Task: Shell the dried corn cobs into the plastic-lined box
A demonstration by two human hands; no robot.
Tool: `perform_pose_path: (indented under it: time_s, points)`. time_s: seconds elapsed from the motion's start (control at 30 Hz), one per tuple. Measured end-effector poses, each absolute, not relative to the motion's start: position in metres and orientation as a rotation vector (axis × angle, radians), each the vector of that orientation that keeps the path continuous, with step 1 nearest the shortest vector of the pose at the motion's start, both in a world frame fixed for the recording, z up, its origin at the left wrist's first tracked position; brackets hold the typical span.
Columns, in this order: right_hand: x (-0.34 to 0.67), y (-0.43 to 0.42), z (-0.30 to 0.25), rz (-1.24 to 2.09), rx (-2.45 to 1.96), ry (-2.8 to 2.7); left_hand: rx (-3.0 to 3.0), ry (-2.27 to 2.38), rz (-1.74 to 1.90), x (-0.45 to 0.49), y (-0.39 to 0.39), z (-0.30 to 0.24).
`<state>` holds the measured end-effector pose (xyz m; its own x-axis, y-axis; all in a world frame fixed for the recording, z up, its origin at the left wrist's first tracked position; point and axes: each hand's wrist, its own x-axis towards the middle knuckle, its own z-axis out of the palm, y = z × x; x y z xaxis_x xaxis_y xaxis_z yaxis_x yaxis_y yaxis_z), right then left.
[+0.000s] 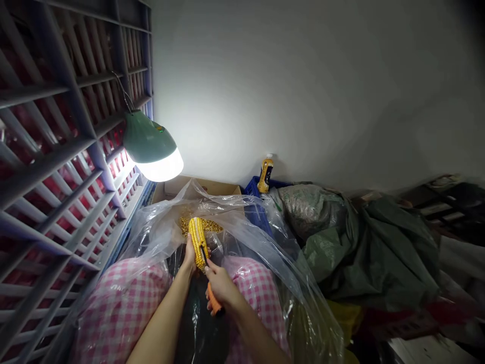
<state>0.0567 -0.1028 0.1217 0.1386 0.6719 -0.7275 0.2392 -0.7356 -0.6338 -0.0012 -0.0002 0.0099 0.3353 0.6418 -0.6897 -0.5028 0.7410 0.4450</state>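
Most left fingers [189, 252] gripping the corncob [196, 239] are hidden; right fingers [211, 269] clasp a tool [214, 301].

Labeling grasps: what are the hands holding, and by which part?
Left hand: ear of corn, by its lower left side. Right hand: dark-tipped tool, by its orange handle.

The left hand [189, 254] and right hand [222, 286] are bare, like both forearms [166, 318], and pink-and-white checked cloth [125, 288] covers the legs [257, 283].

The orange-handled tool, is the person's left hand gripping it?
No, the right hand grips the orange-handled tool, while the left hand holds the corn cob.
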Motion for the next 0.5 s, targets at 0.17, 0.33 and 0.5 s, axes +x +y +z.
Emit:
perform_pose_path:
  time_s: [0.17, 0.33, 0.5]
  points:
    - [0.072, -0.102, 0.135, 1.869, -1.934, -0.707, 0.201, 1.002, 0.769, -0.001, -0.003, 0.009]
    - [0.053, -0.099, 0.137, 0.922, -2.514, -1.743, 0.206, 0.993, 0.743, 0.0, -0.002, 0.008]
    - [0.035, -0.099, 0.126, 0.872, -2.66, -1.794, 0.199, 1.0, 0.724, 0.002, 0.002, 0.007]
